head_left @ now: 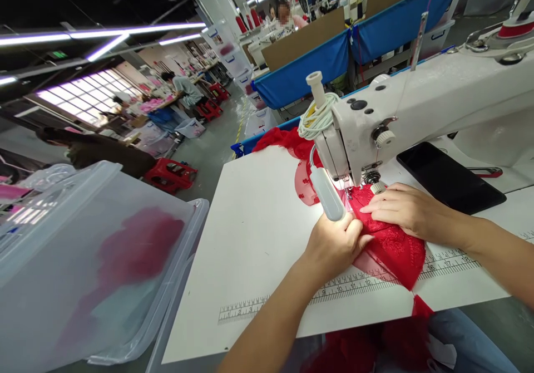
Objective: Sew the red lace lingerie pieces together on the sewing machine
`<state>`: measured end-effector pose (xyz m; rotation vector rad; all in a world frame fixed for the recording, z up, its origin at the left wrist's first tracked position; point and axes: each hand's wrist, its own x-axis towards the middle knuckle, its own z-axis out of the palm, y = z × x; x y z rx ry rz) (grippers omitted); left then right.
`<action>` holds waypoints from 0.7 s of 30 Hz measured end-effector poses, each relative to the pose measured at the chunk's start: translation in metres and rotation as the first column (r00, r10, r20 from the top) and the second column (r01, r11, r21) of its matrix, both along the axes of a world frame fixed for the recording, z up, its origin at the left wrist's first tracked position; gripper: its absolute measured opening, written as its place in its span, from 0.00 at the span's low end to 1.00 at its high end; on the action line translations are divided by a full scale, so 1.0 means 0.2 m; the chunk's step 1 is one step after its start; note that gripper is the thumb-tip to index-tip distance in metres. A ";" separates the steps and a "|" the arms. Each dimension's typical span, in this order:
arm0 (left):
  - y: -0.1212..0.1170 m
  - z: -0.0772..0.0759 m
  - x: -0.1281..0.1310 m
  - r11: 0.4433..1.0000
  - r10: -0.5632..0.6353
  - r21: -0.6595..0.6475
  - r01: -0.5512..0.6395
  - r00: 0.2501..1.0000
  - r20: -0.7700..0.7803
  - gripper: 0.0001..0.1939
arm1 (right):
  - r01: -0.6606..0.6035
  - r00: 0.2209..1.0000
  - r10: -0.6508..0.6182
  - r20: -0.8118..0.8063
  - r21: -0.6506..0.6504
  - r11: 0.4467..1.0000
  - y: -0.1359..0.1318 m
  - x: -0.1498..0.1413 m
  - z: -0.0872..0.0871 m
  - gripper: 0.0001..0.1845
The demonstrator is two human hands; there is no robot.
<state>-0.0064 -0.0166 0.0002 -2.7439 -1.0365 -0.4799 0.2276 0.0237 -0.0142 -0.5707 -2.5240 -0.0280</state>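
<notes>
Red lace fabric [394, 250] lies under the needle end of a white sewing machine [354, 117], with sheer red mesh along its lower left side. My left hand [336, 242] is closed on the left edge of the fabric, just in front of the needle area. Flat on the lace, to the right of the needle, rests my right hand [404, 211], its fingers stretched out. A small grey lamp [327, 195] shines at the needle and hides part of the seam. More red fabric [275, 139] is bunched behind the machine head, and some hangs over the front edge onto my lap.
The white table [233, 239] has a printed ruler along its front. A black phone [450, 178] and a red-handled tool [486, 171] lie under the machine arm. A translucent plastic bin [95, 261] stands at the left. Other people sit at benches farther off.
</notes>
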 end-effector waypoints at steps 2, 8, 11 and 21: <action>-0.01 0.00 0.00 0.997 0.066 -0.049 -0.065 0.997 0.032 0.19 | 0.023 1.000 -0.023 -0.017 0.001 1.000 0.00 0.00 -0.01 0.22; -0.03 0.00 0.01 0.999 0.043 -0.025 -0.043 0.999 0.004 0.28 | 0.071 0.997 -0.071 0.008 -0.003 0.997 0.01 0.02 -0.05 0.21; -0.04 0.00 0.01 0.999 0.050 -0.001 -0.050 0.999 0.001 0.30 | 0.079 0.997 -0.079 0.020 -0.017 0.997 0.01 0.03 -0.06 0.21; -0.07 -0.01 0.01 0.995 0.071 0.067 -0.068 0.996 -0.054 0.32 | 0.073 0.997 -0.073 0.006 0.011 0.997 0.02 0.01 -0.05 0.20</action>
